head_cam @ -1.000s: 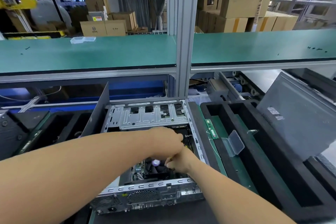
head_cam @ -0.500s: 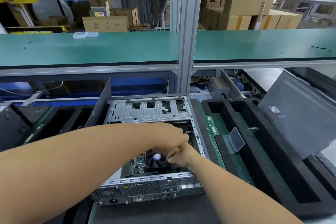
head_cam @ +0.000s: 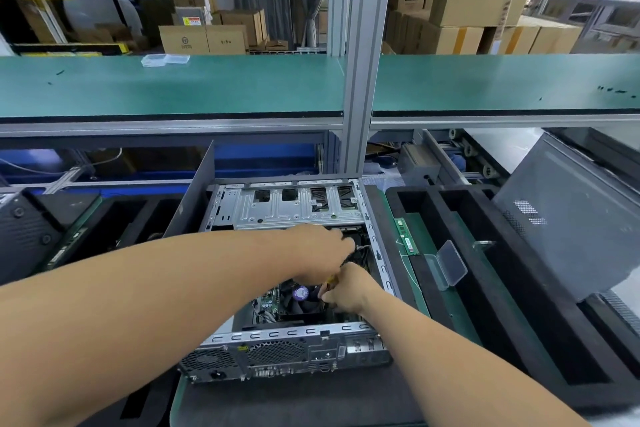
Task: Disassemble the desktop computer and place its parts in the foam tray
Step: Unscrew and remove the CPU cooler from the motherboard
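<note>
1. My left hand [head_cam: 322,255] reaches across into the open desktop computer [head_cam: 287,288], fingers curled down over something near the cables by the right wall; what it grips is hidden, so I cannot tell its hold.
2. My right hand [head_cam: 346,291] sits just beside it, fingers pinched on a small yellow-and-black piece, probably a connector or wire, right next to the CPU fan [head_cam: 301,298].
3. The computer lies on its side in the middle of the worktop, side cover off, with the silver drive cage [head_cam: 287,208] still mounted at the far end and the fan and board still inside.
4. I judge the job to be early: a memory stick [head_cam: 405,236] already lies in the foam tray [head_cam: 502,288] to the right, along with a clear plastic case [head_cam: 450,262], but most tray slots are bare. The grey side panel [head_cam: 571,218] leans at the tray's far right.
5. Room is tight: the case's perforated right wall stands close to both hands, and the drive cage overhangs the far side. Lifting straight up looks the freest way out, then right over the wall to the tray.
</note>
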